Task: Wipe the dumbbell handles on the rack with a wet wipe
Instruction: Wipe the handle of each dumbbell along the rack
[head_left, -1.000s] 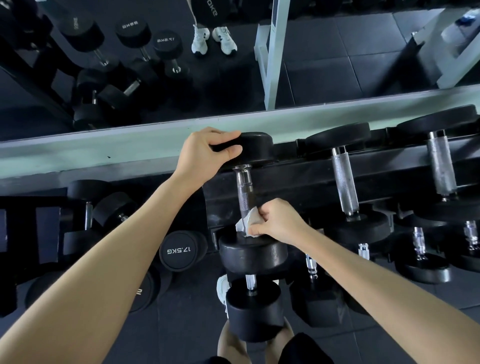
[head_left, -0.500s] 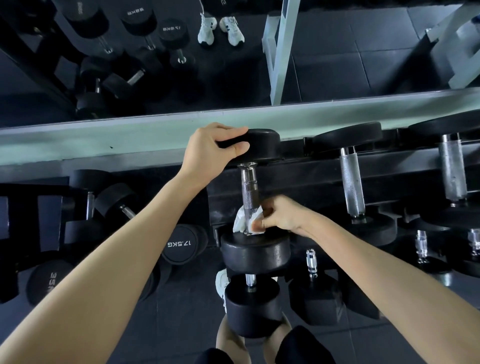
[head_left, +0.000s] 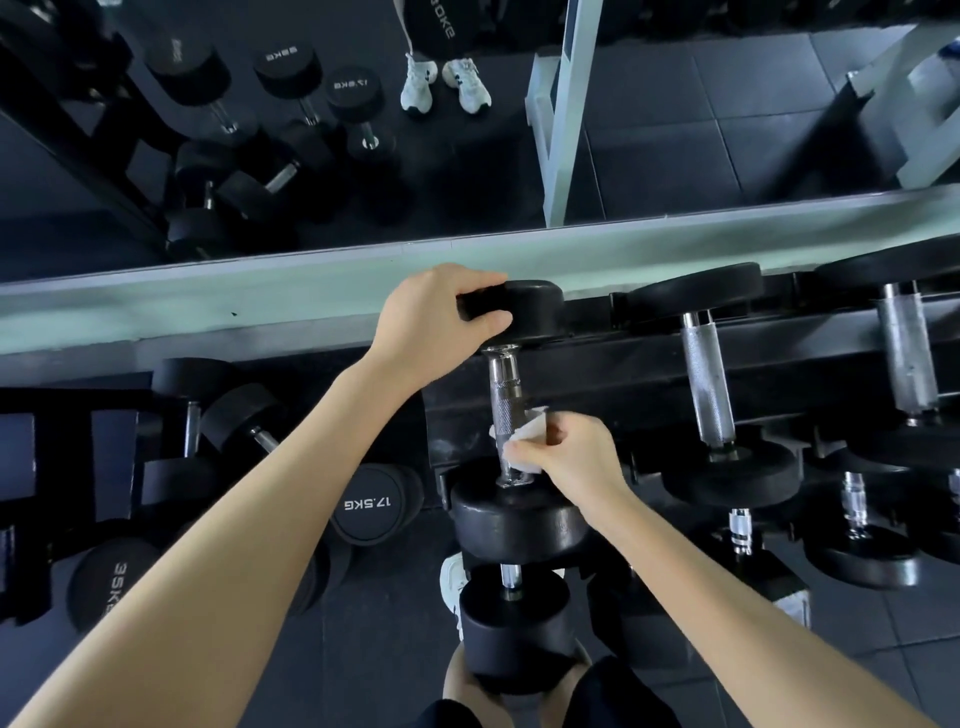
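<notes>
My left hand (head_left: 431, 322) still gripping the far head (head_left: 535, 306), my right hand (head_left: 576, 457) pinching the wet wipe (head_left: 532, 430) has slid it round the handle (head_left: 504, 395), so the bottom's done-ish, bare stretch above that hand next.

Readable markings, head view:

1. "17.5KG" in white print on the black face of the lower dumbbell end (head_left: 370, 503), left of centre. It reads upside down to the camera.
2. "35KG" in white print on the far-left dumbbell end (head_left: 111, 582), running vertically. The last letter is only partly seen.
3. In the mirror (head_left: 675, 130), all print is reversed:
   - "17.5KG" on a small reflected end (head_left: 352, 88).
   - Roughly "35KG" on a second reflected end (head_left: 284, 61); the digits are uncertain.
   - "…0KG" on a top-centre reflected face (head_left: 441, 21); the leading digit is unclear.
   - The label on the upper-left reflected end (head_left: 179, 57) is too blurred to read.
</notes>
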